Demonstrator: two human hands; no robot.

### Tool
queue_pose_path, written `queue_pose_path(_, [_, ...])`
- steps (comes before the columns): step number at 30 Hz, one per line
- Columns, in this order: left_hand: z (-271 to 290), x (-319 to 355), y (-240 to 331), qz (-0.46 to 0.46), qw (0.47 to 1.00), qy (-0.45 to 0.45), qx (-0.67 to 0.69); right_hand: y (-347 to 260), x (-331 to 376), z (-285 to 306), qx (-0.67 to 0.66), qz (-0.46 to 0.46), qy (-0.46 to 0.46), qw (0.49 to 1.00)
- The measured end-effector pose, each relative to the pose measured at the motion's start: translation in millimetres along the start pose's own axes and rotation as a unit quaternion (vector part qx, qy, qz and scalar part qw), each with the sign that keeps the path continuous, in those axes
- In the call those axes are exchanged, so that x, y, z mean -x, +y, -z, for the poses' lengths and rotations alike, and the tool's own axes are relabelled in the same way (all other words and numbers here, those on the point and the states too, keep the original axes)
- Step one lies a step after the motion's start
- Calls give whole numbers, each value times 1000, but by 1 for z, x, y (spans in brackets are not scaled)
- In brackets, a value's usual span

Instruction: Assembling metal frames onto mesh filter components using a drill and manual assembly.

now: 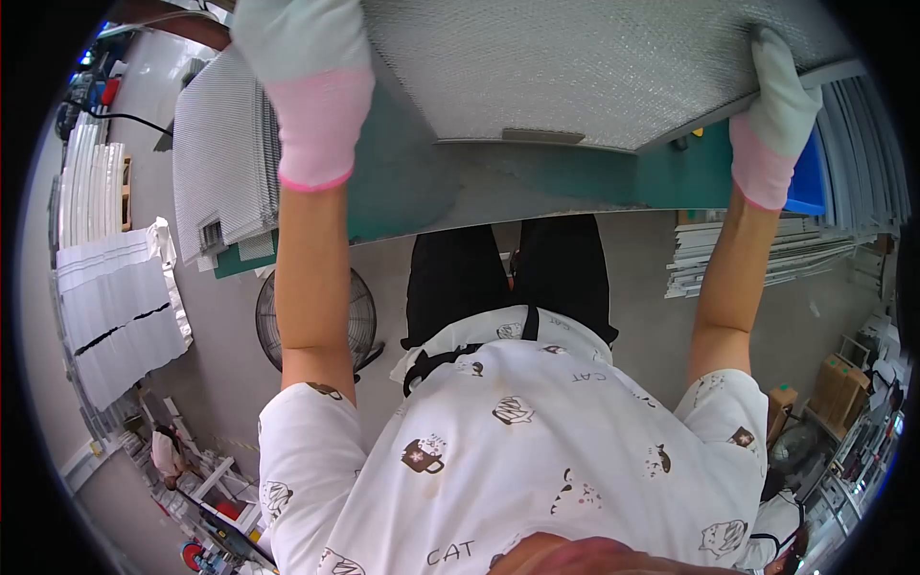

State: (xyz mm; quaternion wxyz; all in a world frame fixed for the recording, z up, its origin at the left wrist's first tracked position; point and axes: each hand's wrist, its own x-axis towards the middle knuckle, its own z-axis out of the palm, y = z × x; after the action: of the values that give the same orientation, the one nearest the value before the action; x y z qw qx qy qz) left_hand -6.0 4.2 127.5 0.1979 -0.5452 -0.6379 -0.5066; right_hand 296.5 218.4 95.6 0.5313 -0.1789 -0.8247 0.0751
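A wide silver mesh panel (575, 72) with a thin metal rim is over the green worktop (402, 182). A dull rectangular tab sits at its near edge. My right hand (781, 101), in a white glove with a pink cuff, grips the panel's right edge, its thumb lying on the mesh face. My left hand (311, 53), gloved the same way, is beside the panel's left edge. Its fingers run out of view at the top, so its hold cannot be seen. Left of that wrist lies a stack of grey mesh sheets (225, 153).
A blue bin (808, 177) stands beyond my right wrist. Long pale strips (757, 251) are piled below the worktop's right side, with more grey lengths (862, 153) at far right. A black floor fan (369, 321) stands under my left forearm. Another person (168, 455) is at lower left.
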Motion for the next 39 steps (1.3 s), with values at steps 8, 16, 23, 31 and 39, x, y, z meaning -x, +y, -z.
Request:
queue_pose_path(8, [-46, -33, -30, 118, 945, -23, 305, -32, -54, -54, -271, -290, 102, 912])
queue_pose_path(16, [-67, 69, -8, 181, 973, -70, 123, -23, -52, -52, -265, -285, 107, 915])
queue_pose_path(23, [-74, 117, -28, 272, 940, -199, -50, -65, -49, -45, -271, -294, 96, 912])
queue_pose_path(31, [-67, 118, -22, 280, 930, -237, -16, -63, -41, -40, -293, -268, 139, 907])
queue_pose_path(39, [-63, 123, -28, 265, 935, -235, 19, -88, -36, -34, -363, -294, 132, 874])
